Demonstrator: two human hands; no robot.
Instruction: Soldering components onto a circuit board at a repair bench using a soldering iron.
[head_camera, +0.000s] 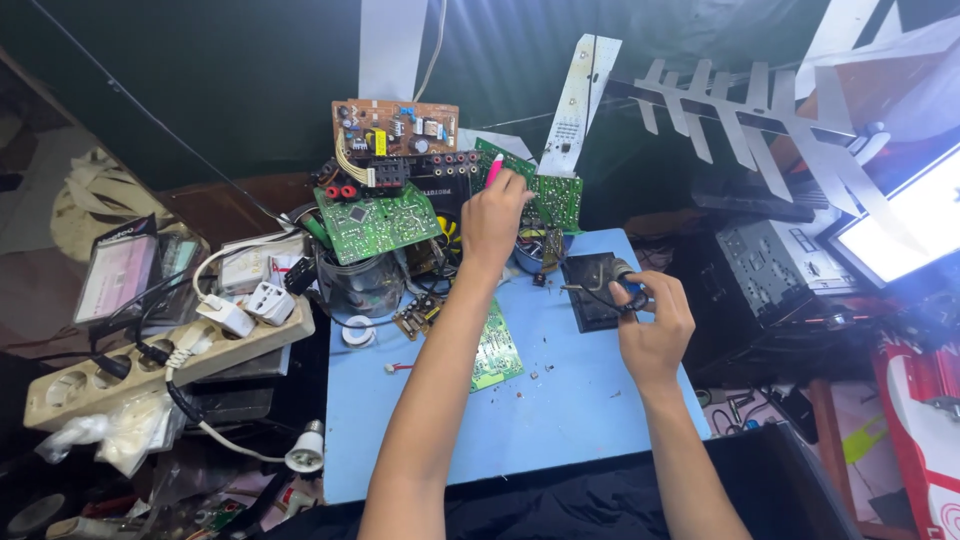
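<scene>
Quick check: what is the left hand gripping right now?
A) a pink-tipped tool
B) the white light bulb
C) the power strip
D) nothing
A: the left hand is closed around a pink-tipped tool, raised over the pile of circuit boards.

Counting outward from the blue work mat (560, 420): two bare hands are over it, the left hand (492, 215) at its far edge and the right hand (652, 325) near its right side. One green circuit board (495, 350) lies flat on the mat. Beyond its far edge, three more green boards and one brown circuit board (395, 128) are stacked, though the clutter may hide others. One power strip (160, 365) lies left of the mat, with two white plug adapters (250, 305) on it. One loose lamp socket (305, 452) sits by the mat's near-left corner.
</scene>
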